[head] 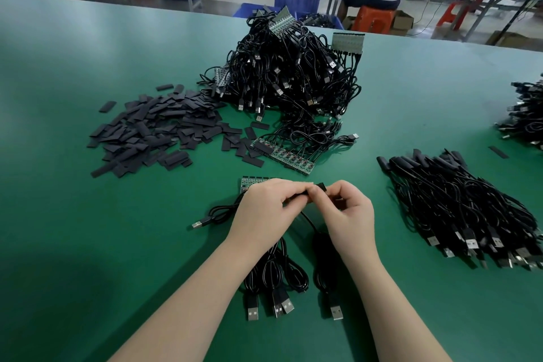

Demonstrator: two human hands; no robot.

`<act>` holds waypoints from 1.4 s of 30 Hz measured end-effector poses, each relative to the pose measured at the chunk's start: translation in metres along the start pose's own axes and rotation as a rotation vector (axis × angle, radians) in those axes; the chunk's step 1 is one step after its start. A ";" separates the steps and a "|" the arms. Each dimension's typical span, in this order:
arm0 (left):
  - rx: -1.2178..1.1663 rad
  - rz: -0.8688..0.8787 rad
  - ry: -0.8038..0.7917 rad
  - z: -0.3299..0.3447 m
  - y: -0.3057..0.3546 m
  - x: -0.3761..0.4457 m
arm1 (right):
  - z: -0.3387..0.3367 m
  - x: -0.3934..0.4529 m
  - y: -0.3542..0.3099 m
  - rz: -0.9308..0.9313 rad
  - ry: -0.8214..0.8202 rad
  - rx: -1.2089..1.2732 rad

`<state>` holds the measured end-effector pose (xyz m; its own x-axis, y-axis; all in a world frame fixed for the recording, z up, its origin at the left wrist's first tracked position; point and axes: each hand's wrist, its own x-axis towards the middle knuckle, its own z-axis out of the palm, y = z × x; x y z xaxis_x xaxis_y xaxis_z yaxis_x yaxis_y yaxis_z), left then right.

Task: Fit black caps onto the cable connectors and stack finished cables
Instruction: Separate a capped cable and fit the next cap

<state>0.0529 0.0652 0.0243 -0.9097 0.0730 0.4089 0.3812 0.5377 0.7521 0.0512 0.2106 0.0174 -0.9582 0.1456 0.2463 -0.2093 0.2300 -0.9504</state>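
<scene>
At counter centre, our left hand (264,206) and right hand (346,209) pinch one black cap (321,186) over its cable connector. Risks: a skewed cap may jam; trailing cable (311,223) may drag the board strip (252,183) at eleven o'clock.

Both hands (305,206) on black cap (321,186)
</scene>
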 end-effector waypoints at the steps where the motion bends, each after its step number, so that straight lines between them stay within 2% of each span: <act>1: 0.005 -0.018 -0.003 0.000 0.000 0.000 | -0.001 0.000 0.000 -0.008 0.010 -0.018; 8: 0.009 -0.043 -0.016 -0.002 0.001 0.001 | -0.002 -0.002 -0.006 0.025 -0.067 0.131; 13: 0.037 -0.063 -0.071 0.000 0.000 0.004 | -0.006 0.002 -0.005 0.036 -0.034 0.118; 17: 0.431 -0.014 -0.195 0.005 -0.004 0.009 | -0.011 0.009 -0.001 0.187 0.147 0.269; 20: 0.547 -0.015 -0.248 0.008 -0.008 0.011 | -0.016 0.012 0.000 0.262 0.231 0.394; 26: 0.462 -0.011 -0.184 0.008 -0.008 0.010 | -0.012 0.009 0.002 0.243 0.222 0.362; 32: 0.223 -0.041 -0.105 0.000 -0.006 0.006 | -0.007 0.006 -0.003 0.165 0.155 0.338; 42: 0.145 -0.011 -0.059 0.000 -0.007 0.002 | -0.006 0.002 -0.004 0.073 0.153 0.266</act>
<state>0.0485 0.0615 0.0197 -0.9233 0.1132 0.3669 0.3473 0.6539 0.6722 0.0511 0.2161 0.0232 -0.9362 0.3004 0.1826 -0.2045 -0.0431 -0.9779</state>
